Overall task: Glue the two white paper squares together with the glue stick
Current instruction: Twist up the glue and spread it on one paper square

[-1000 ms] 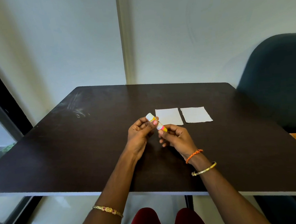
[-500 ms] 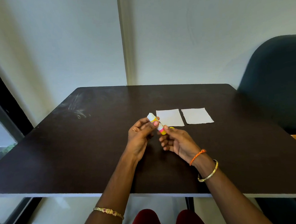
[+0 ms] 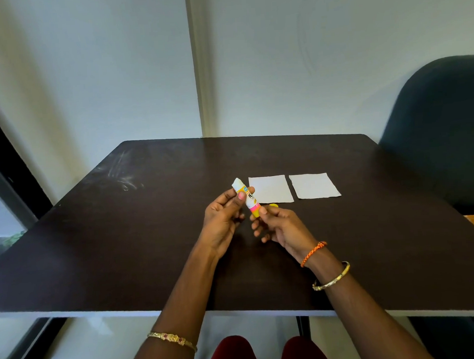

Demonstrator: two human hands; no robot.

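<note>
1. Glue stick (image 3: 248, 199) tilts above the dark table (image 3: 122, 243), gripped mid-body by the left hand (image 3: 224, 219).
2. Right hand (image 3: 281, 225) pinches its yellow base.
3. Two white paper squares (image 3: 271, 189) (image 3: 313, 185) lie flat side by side just beyond.

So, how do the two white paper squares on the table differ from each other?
The left paper square lies nearer the hands; the right paper square lies farther out toward the chair. The glue stick reaches the left square's edge in this view, while the right square is fully clear. Both lie flat, white, bare, side by side and apart.
</note>
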